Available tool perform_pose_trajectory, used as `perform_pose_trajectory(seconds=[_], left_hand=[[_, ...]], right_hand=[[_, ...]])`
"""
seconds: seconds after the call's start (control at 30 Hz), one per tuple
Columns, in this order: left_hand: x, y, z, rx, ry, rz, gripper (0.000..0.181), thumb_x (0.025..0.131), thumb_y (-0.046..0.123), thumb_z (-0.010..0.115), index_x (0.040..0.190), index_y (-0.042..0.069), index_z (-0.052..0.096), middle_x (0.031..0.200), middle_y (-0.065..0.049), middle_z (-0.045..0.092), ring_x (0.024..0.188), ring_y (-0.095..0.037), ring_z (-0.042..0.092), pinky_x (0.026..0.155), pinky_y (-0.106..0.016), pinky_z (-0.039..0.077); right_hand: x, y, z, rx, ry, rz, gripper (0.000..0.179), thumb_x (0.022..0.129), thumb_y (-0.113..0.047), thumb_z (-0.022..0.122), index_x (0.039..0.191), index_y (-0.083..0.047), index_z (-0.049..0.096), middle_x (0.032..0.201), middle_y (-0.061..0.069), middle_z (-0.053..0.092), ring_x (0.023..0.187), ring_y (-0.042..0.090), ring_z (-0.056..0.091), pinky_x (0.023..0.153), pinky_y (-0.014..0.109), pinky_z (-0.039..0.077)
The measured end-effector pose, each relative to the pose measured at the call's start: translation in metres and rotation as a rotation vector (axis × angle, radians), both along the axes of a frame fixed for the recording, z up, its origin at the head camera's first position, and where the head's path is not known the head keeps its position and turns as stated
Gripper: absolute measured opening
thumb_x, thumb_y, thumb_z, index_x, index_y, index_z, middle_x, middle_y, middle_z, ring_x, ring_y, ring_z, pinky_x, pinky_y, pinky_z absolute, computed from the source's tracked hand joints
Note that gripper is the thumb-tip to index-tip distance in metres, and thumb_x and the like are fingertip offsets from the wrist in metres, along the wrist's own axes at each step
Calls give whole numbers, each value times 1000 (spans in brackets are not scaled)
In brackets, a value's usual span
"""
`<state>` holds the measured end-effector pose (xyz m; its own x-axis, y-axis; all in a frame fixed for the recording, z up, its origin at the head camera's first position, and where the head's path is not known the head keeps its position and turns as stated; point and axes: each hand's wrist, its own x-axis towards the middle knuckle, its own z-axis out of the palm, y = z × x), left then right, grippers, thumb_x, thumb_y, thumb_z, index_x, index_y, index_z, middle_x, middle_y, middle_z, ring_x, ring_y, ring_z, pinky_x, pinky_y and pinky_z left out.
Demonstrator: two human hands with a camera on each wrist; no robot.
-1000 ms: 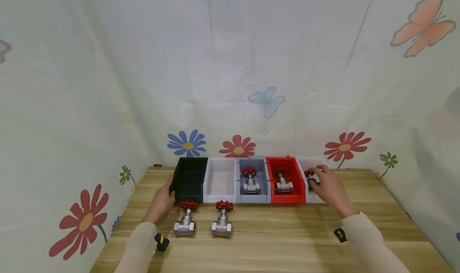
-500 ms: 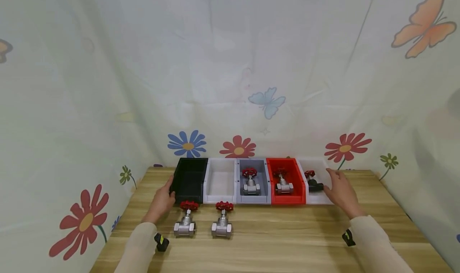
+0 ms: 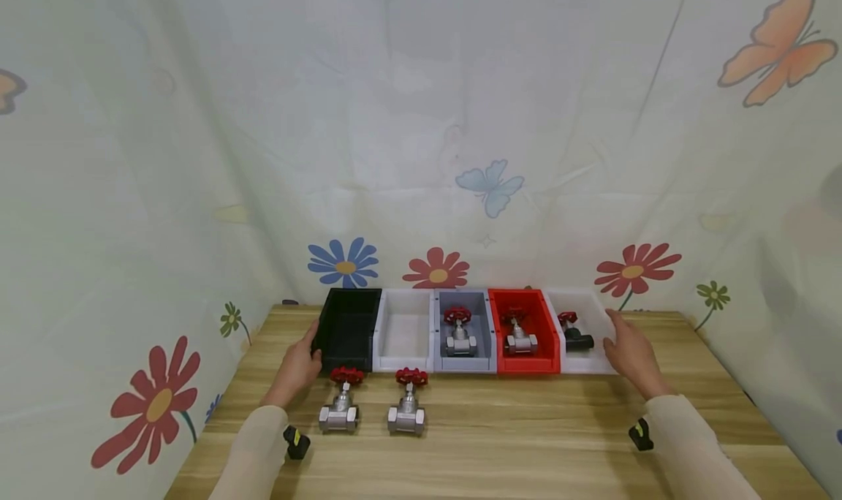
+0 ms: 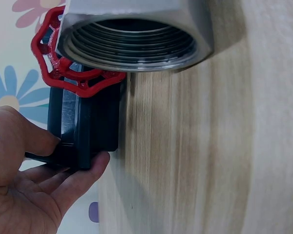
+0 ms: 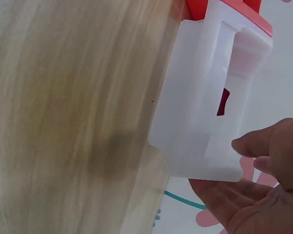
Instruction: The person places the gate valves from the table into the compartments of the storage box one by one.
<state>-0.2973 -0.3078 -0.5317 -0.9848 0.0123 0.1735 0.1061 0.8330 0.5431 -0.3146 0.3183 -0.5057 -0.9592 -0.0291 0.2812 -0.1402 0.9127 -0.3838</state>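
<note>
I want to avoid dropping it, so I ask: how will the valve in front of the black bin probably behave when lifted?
The valve looks like thick metal, so it is probably heavy for its size. Its flat-sided ends should make it unlikely to roll. The smooth body may feel slippery; the wheel looks easier to hold.

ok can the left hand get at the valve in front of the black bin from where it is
Probably yes: the left hand is close to that valve, with nothing visible between them, though it would likely have to release the black bin first.
</note>
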Motion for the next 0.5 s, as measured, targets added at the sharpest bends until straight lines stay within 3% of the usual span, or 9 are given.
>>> perform_pose_trajectory(seconds=[0.5], left_hand=[[0,0,1,-6,-7,3,68,93,1,49,155,-2,20,125,-41,56,88,-31,59,81,-48,49]], right_hand=[[1,3,-6,-5,-65,-13,53,88,3,54,139,12,41,130,41,50,114,56,53,93,64,44]])
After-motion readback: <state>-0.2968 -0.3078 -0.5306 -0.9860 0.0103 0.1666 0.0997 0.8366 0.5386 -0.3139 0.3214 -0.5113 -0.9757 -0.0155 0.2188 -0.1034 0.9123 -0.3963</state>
